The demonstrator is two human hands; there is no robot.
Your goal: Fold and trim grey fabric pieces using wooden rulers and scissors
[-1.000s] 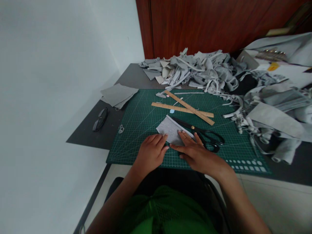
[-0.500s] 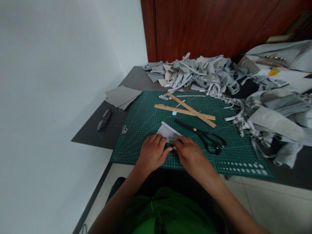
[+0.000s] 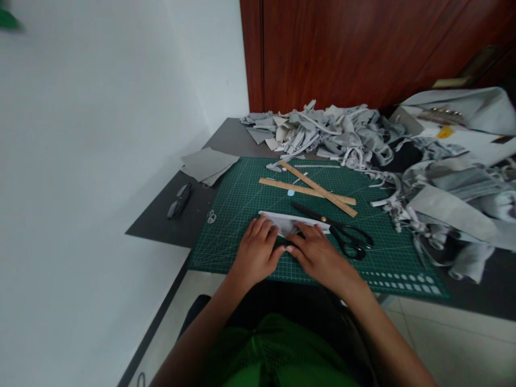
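Indoors, a person's left hand (image 3: 255, 252) and right hand (image 3: 324, 262) bend over gray cloth (image 3: 282, 219), grip unclear | Cloth: just beside the scissors (image 3: 323, 219), wearer's side | Step: apparently folding | Next move: seemingly calls for even fingertip pressure

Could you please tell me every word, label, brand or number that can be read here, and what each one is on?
No text is legible.
Wooden rulers: any markings are too small to read.
Green cutting mat: printed grid and white shapes, no readable numbers.
White box: yellow patch, too blurred for any wording.
Scissors: no readable brand.
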